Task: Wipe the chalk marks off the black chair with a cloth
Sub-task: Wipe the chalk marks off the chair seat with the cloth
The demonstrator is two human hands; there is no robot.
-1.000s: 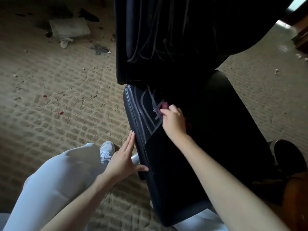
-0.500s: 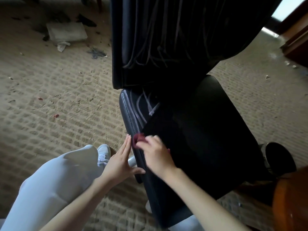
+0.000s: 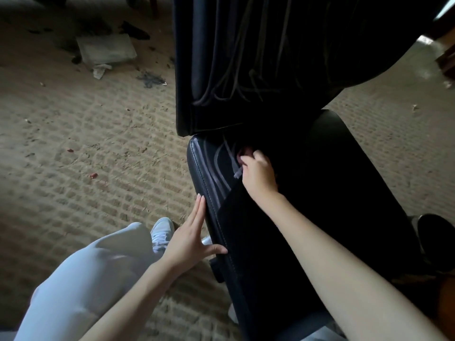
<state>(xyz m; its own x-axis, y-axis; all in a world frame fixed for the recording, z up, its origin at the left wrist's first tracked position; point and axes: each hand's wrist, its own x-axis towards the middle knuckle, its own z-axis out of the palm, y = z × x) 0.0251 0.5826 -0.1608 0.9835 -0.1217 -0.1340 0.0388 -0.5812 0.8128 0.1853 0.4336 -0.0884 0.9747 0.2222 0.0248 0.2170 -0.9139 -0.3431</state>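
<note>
The right hand [image 3: 258, 174] is at the rear left corner of the seat of the black chair [image 3: 344, 193], its fingers clenched round a small reddish cloth [image 3: 244, 153]; only a bit of the cloth shows past the knuckles. It is bunched tight, probably so the push goes straight into the leather. Pale chalk marks [image 3: 218, 166] run along the seat's left edge just beside the cloth, so the hand sits where the work remains. The middle and front of the seat look clean, though it is too dark there to be sure.

The left hand [image 3: 189, 239] grasps nothing: its fingers lie straight and together, flat against the seat's left edge, the thumb spread across that edge nearer the front. I take this as a brace, so the chair does not turn or slide under the rubbing.

More lines cross the backrest [image 3: 307, 57], not yet wiped
</note>
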